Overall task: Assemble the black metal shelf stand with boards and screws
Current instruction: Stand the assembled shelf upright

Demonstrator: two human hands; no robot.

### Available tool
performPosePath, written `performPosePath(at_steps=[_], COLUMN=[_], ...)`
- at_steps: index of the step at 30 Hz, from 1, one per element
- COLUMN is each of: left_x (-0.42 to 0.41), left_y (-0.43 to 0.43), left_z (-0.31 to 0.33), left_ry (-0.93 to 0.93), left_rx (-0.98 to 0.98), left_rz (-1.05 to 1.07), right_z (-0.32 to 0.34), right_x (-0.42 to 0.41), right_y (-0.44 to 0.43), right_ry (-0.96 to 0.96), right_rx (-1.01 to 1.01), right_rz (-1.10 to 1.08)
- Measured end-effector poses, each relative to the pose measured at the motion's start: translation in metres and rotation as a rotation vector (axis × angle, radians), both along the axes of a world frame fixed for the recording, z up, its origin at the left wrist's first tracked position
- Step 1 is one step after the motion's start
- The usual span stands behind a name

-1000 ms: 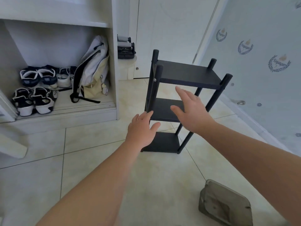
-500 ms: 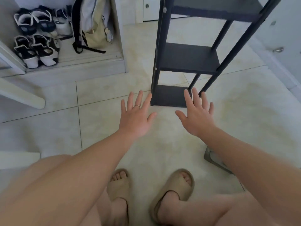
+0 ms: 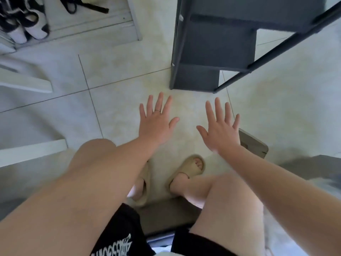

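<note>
The black metal shelf stand (image 3: 217,50) stands upright on the tiled floor at the top right, with dark boards stacked between thin black poles; its top runs out of frame. My left hand (image 3: 156,120) hovers flat with fingers spread, just below the stand's bottom left corner and apart from it. To its right, my right hand (image 3: 220,131) is spread the same way. Both hands hold nothing and touch nothing.
A white cabinet base (image 3: 103,28) with black-and-white shoes (image 3: 24,24) and a black strap sits at the top left. White boards (image 3: 27,84) lie at the left. A grey stool edge (image 3: 256,145) is behind my right hand. My feet in beige slippers (image 3: 190,169) are below.
The view has tilted down from the whole stand to my legs and feet. Both hands drew back from the stand towards me and spread flat over the floor.
</note>
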State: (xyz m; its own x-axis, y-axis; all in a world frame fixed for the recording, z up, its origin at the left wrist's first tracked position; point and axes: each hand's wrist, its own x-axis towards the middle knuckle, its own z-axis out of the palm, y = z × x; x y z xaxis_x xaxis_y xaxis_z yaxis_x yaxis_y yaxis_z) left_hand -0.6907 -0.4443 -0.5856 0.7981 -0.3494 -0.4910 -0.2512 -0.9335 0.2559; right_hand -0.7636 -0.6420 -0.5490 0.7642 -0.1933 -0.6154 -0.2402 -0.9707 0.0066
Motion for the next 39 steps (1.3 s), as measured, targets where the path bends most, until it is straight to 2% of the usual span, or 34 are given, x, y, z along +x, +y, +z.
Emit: performPosePath(at_steps=[9,14,22,31,39], left_x=[0.011,0.026,0.094,0.207,0.256], left_y=[-0.002,-0.009,-0.026,-0.050,-0.078], left_z=[0.237,0.311,0.313,0.290,0.244], left_ry=[-0.015,-0.037,-0.012,0.245,0.571], left_rx=[0.010,0.009,-0.012,-0.102,-0.180], left_rz=[-0.081,-0.070,-0.014,0.064,0.368], right_z=[0.226,0.298,0.306,0.296,0.253], right_x=[-0.003,0.005,0.063,0.144,0.197], right_y=[-0.005,-0.027,-0.061,-0.089,-0.140], right_ry=[0.030,0.001,-0.019,0.065,0.144], right_rx=[-0.012,-0.033,-0.083,-0.113,-0.040], right_rz=[0.040,0.040,0.001,-0.255,-0.478])
